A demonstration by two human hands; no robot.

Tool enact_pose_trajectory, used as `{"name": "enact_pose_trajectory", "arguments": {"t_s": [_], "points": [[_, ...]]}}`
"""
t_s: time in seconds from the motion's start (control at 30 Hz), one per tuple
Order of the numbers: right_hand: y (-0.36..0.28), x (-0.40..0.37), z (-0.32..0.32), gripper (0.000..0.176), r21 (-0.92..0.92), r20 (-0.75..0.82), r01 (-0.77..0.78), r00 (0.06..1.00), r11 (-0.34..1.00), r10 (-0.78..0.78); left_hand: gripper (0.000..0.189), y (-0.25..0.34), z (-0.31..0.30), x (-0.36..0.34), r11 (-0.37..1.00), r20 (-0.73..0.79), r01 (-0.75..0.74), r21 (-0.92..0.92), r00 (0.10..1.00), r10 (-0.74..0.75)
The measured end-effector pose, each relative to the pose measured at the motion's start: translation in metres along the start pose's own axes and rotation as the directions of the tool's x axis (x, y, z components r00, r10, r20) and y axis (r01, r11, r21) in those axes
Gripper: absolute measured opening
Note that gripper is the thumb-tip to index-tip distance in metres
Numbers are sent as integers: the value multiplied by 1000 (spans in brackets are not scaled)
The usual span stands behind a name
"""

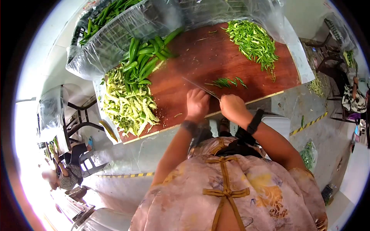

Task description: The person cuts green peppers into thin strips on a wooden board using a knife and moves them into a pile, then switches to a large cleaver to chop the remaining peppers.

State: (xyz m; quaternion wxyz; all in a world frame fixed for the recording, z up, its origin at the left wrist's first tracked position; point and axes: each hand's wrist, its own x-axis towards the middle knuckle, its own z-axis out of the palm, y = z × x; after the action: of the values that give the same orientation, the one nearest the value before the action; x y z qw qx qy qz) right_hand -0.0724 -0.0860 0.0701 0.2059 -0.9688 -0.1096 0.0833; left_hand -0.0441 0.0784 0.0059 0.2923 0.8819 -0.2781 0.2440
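My right hand (234, 108) is closed around the handle of a knife (203, 88), whose thin blade points away and to the left over the reddish-brown table (185, 63). Close beside the blade, my left hand (197, 104) rests at the table's near edge with its fingers curled; what they hold, if anything, is hidden. Just beyond the knife lie a few dark green pepper strips (223, 82). Whole long green peppers (142, 57) are heaped at the back left. Below them spreads a pile of pale seedy pepper cores (127, 102).
Shredded green pepper (254, 44) is piled at the back right. Clear plastic sheeting (111, 42) drapes the far side, by a crate of peppers (108, 15). One person (69, 171) sits at the lower left, another (354, 98) at the far right. A white stool (275, 125) stands under the near edge.
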Motion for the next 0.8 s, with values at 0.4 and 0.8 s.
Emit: {"name": "enact_pose_trajectory", "arguments": {"t_s": [0.4,0.8], "points": [[3,-6,-2,25,69,-90,-74,993,995,81,12,-2,3,-2,1000,36,10,8,999,-11],[-3,28,18,26,37,-60,18,998,999,-16,10,-3,1,1,1000,34,9,-8,999,-9]]}}
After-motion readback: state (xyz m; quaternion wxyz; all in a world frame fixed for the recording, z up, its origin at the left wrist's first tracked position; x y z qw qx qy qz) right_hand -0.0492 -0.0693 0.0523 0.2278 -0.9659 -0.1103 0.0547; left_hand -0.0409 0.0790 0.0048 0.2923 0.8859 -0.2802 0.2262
